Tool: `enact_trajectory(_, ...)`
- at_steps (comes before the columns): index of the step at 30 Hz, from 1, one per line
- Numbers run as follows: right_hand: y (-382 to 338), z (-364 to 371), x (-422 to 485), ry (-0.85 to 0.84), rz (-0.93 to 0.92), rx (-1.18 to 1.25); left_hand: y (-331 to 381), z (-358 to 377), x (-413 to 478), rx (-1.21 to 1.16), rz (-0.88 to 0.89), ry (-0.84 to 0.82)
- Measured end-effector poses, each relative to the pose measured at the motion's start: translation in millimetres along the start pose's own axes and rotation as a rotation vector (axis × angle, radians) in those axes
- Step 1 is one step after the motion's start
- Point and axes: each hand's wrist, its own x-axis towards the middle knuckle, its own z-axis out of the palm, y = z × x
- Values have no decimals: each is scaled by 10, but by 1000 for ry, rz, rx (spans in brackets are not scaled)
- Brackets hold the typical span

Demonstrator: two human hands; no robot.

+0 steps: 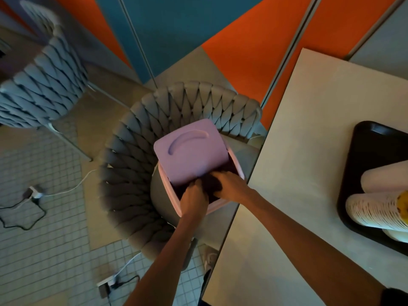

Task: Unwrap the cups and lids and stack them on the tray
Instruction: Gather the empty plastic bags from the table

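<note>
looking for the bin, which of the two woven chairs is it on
The nearer chair, beside the table, holds the pink bin; the other chair stands apart at far left.

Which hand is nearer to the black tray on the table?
The right hand. Both hands reach into the pink bin on the chair, left of the tray; the left hand lies farther from it.

orange wall panels and a blue panel fill 12 o'clock, split by grey strips. small square floor tiles spread at 8 o'clock, crossed by cables. a grey woven chair sits at centre, a second chair at 10 o'clock, a pale table at 3 o'clock. the light is dim.
</note>
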Motion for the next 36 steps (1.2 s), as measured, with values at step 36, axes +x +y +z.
enact_trajectory(36, 2218, 458, -3471, 603, 450, 136, 1864, 1390, -2177, -189, 438, -180)
